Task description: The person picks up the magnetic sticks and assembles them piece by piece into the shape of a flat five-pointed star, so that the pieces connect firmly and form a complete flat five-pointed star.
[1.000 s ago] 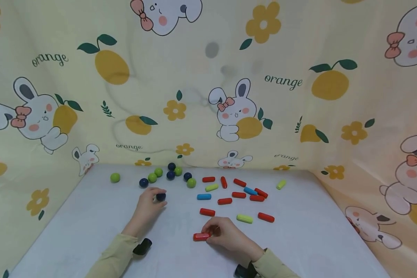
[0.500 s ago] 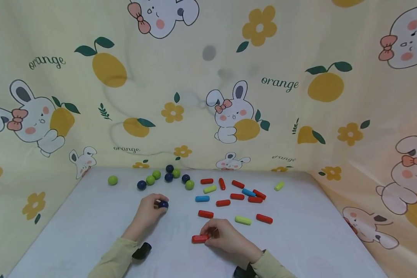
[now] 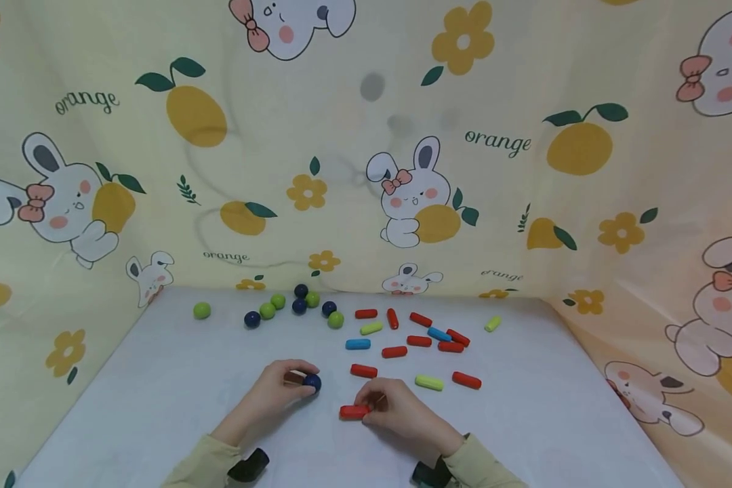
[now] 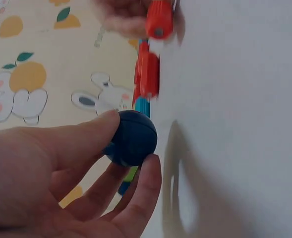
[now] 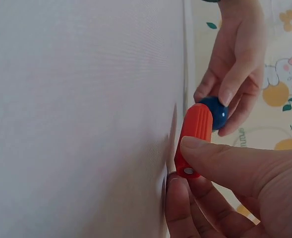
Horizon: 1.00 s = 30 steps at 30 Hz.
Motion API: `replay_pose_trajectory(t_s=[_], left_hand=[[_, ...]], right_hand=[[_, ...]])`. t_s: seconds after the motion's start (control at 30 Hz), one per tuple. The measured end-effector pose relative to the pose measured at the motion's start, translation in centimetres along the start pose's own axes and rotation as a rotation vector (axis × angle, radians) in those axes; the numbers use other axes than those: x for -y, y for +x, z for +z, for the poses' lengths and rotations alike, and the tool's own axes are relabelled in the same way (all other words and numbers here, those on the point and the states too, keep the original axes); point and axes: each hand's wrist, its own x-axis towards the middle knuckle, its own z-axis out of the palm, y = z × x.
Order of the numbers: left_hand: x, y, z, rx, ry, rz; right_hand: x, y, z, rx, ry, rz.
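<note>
My left hand [image 3: 276,392] pinches a dark blue ball [image 3: 312,383] between thumb and fingers, just above the table. The left wrist view shows the same ball [image 4: 133,138] between thumb and fingertips. To its right, my right hand [image 3: 398,411] pinches a red ridged rod [image 3: 354,412] near one end. A small metallic disc shows in the end of this rod [image 5: 195,139] in the right wrist view. Ball and rod are a short gap apart in the head view.
Green balls [image 3: 202,310] and dark blue balls [image 3: 252,319] lie at the back left. Several red rods [image 3: 394,352], blue rods [image 3: 358,344] and yellow-green rods [image 3: 430,383] are scattered centre and right on the white table [image 3: 158,400]. A patterned curtain [image 3: 341,122] stands behind.
My left hand has carried the dark blue ball right and nearer to me, toward the red rod. My right hand has stayed almost in place with the rod.
</note>
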Motion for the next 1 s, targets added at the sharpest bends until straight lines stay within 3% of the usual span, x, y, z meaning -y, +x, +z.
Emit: replay_pose_trajectory(t_s=[0.17, 0.33, 1.0], left_hand=[[-0.2, -0.3, 0.9, 0.088, -0.053, 0.035], [-0.5, -0.6, 1.7, 0.132, -0.073, 0.047], [-0.7, -0.9, 2.8, 0.169, -0.083, 0.054]], right_hand=[[-0.2, 0.0, 0.0, -0.007, -0.003, -0.012], [-0.4, 0.0, 0.0, -0.016, -0.008, -0.025], [-0.1, -0.2, -0.1, -0.027, 0.001, -0.019]])
